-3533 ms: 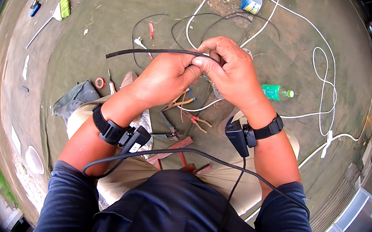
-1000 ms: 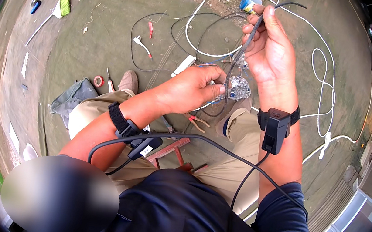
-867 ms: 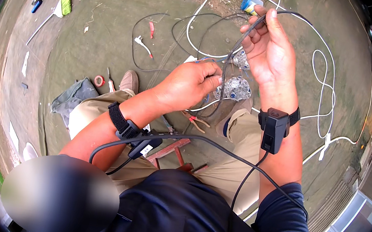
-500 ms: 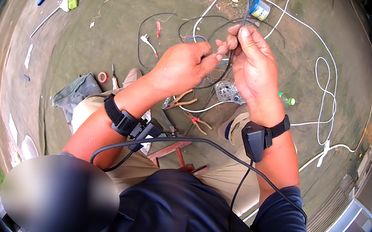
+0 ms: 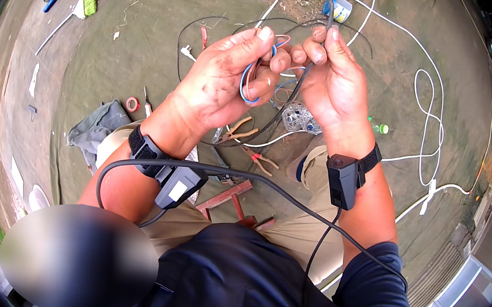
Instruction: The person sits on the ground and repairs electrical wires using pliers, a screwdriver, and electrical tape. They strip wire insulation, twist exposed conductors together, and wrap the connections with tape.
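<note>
My left hand is turned palm up, its fingers curled round thin blue and reddish-brown wires that loop out past the thumb and fingertips. Close beside it, my right hand pinches a black cable between thumb and fingers. That cable runs up past the top of the view and curves down behind my hands. A gap separates the fingertips of the two hands. Below them on the ground lie tan-handled pliers and red-handled pliers, near a crumpled clear plastic packet.
White cable loops over the ground on the right. A blue and white can lies at the far side. On the left are a red tape roll, a grey cloth and a green-bristled broom. Red wooden bars show between my legs.
My left hand has rolled over from back up to palm up and moved slightly away from the right, bringing the coloured wires into sight. My right hand keeps its pinch on the black cable.
</note>
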The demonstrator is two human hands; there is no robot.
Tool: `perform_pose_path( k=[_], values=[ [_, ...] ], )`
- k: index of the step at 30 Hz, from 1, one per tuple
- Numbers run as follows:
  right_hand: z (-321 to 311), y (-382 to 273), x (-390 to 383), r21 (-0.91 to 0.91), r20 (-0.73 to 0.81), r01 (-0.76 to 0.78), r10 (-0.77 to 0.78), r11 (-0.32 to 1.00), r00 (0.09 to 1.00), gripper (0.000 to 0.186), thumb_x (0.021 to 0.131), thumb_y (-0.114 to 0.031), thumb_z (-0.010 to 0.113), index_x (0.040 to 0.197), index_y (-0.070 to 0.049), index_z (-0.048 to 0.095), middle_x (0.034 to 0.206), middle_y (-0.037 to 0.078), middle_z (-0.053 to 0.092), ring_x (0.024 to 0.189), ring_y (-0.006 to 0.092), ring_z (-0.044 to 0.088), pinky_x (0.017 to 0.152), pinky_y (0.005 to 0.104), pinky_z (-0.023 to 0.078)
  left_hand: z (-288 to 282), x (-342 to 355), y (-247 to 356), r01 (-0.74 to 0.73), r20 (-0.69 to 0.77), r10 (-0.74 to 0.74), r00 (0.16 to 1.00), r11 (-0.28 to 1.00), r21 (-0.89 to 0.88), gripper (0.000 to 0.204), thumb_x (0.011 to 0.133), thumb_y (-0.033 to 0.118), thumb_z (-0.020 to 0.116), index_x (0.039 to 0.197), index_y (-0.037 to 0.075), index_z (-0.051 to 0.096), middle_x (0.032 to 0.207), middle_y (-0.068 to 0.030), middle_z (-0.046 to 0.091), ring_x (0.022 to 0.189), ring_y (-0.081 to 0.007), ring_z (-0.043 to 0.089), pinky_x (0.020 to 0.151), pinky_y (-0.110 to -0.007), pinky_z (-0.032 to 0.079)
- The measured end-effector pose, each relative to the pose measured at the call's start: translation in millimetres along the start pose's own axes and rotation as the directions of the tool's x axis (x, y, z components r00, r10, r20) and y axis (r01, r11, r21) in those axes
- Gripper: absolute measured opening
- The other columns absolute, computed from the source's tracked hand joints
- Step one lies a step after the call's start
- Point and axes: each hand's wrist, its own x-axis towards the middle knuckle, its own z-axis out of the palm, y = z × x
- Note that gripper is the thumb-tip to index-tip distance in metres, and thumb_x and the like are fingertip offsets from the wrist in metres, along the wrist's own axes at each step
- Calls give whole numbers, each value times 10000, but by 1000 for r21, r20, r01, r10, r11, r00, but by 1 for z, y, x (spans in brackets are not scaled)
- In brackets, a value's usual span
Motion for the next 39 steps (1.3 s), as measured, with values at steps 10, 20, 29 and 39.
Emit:
perform_pose_path(
  k=[10,20,29,39],
  values=[
    [6,-45,-3,-59,20,109,-108,992,994,292,1049,-300,478,904,-68,581,573,-48,385,541,130,437,783,391,498,2,3,2,24,61,-37,997,979,202,235,1035,329,511,904,136,538,810,-16,505,453,-42,345,421,-212,276],
    [-39,-115,-14,-144,-270,274,-304,951,914,247,1043,-237,489,876,-57,516,569,-48,336,508,116,344,761,373,451,-24,-13,21,17,10,-21,1000,963,271,256,1048,300,489,876,111,479,778,-11,470,442,-30,306,409,-202,261],
    [-88,-160,-34,-142,-552,419,-423,897,719,236,1036,-210,502,870,-43,489,560,-28,318,468,122,285,722,353,449,-70,-44,57,-52,-72,81,994,942,330,264,1040,283,508,853,106,447,734,3,440,424,-22,303,389,-190,265],
    [-51,-132,-18,308,-152,276,-240,910,959,262,1058,-251,453,889,-54,493,587,-28,348,504,103,318,614,288,430,-75,-25,21,319,-413,117,903,460,829,232,955,241,663,996,60,523,682,3,517,519,-94,456,468,-242,356]
  ],
)
